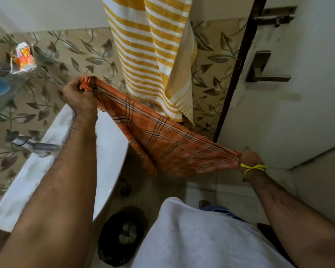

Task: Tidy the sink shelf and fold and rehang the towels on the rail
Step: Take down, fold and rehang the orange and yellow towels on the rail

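The left hand (79, 95) and right hand (249, 158) each clench an end of the orange checked towel (162, 144), stretching it taut between them, probably to square it for folding.

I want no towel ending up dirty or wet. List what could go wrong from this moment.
1. The orange checked towel sags between the left hand and right hand; its lower fold could drop toward the floor and the bin.
2. Its left end hangs over the sink rim and may pick up water.
3. It could brush the hanging yellow striped towel and pull it askew.
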